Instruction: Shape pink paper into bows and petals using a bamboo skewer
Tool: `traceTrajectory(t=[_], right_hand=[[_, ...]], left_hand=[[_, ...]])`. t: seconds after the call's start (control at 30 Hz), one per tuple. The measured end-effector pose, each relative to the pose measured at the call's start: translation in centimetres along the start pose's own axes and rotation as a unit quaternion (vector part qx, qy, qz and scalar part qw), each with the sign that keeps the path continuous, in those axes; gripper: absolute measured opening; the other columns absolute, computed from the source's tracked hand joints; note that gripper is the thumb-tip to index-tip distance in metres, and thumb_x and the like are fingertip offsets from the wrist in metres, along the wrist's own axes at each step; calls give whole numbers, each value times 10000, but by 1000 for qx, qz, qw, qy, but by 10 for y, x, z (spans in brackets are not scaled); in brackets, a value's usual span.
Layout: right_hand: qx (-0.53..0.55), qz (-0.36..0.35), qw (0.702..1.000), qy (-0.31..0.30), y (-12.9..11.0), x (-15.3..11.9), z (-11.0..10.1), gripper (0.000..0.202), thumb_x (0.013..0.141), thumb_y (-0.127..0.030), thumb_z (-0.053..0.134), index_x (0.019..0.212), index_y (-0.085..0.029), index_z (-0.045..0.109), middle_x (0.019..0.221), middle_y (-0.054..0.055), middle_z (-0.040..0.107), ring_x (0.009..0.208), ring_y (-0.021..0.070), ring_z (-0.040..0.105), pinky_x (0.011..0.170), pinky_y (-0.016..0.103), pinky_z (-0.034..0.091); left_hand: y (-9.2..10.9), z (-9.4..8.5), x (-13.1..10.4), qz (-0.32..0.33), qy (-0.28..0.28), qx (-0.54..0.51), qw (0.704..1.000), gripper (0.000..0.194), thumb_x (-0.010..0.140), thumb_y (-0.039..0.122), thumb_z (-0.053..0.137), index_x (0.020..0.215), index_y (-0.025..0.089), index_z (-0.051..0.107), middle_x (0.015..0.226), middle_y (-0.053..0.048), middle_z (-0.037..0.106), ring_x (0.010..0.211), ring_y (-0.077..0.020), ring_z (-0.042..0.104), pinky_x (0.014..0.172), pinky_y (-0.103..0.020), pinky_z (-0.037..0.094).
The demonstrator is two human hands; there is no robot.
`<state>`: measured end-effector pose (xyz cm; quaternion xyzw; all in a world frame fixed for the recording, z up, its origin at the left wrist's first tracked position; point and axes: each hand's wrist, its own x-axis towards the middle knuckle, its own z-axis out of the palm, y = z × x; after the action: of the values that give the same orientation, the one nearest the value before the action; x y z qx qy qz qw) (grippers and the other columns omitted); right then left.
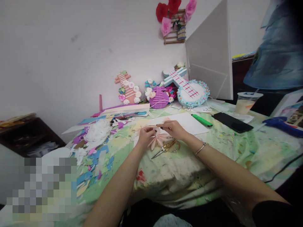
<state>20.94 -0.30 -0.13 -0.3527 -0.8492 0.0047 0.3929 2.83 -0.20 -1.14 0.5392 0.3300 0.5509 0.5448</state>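
My left hand [146,136] and my right hand [174,128] meet over the table, fingers pinched on a thin pale strip [152,127] between them. Just below the fingers lies a pale pink paper flower [157,140] with pointed petals. Gold-handled scissors [168,147] rest beside it, blades toward the lower left. Under and behind the hands is a white sheet [189,125]. The strip's exact shape is too small to tell.
Paper scraps [101,164] and white shredded strands [98,130] lie left. Decorated instrument models [159,97] lean at the wall. A green cutter [202,120], black phone [233,122], drink cup [246,102] and blue glue gun [282,126] are right.
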Motion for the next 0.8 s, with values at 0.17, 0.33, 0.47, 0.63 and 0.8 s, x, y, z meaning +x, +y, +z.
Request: traceTrajectory(t=[0.17, 0.33, 0.47, 0.63, 0.8], right_hand=[[-4, -6, 1000, -9, -2, 0, 0, 309, 893, -177, 455, 1120, -234, 657, 704, 32, 615, 676, 110, 546, 632, 204, 371], [8, -5, 1000, -8, -4, 0, 0, 284, 884, -178, 478, 1078, -227, 679, 721, 36, 637, 665, 110, 552, 614, 204, 370], [-8, 18, 1000, -4, -6, 1, 1, 267, 874, -184, 489, 1060, -198, 679, 791, 50, 681, 698, 121, 571, 660, 219, 390], [-33, 39, 998, -20, -7, 1, 0, 183, 847, -213, 524, 897, -173, 696, 790, 43, 686, 668, 113, 556, 644, 214, 359], [-60, 58, 996, -29, -8, 2, -2, 189, 828, -256, 534, 728, -163, 665, 651, 23, 619, 598, 108, 495, 585, 219, 296]], left_hand=[[-4, -1, 1, -7, -7, -5, 1000, 261, 634, 371, 686, 684, 117, 657, 623, -24, 620, 592, -130, 564, 598, -259, 451], [-2, -3, 2, 0, 1, 14, 1000, 254, 607, 358, 715, 622, 120, 629, 573, -3, 582, 558, -113, 528, 574, -243, 432], [0, -2, 2, 12, 8, 39, 999, 214, 586, 316, 713, 650, 121, 652, 573, 4, 582, 549, -105, 504, 559, -231, 411], [3, -2, 1, 25, 12, 90, 996, 210, 593, 308, 701, 541, 123, 615, 492, 26, 521, 495, -85, 436, 504, -211, 346], [8, 0, -1, 31, 6, 126, 992, 306, 593, 349, 703, 445, 137, 541, 441, 41, 434, 465, -72, 360, 448, -205, 273]])
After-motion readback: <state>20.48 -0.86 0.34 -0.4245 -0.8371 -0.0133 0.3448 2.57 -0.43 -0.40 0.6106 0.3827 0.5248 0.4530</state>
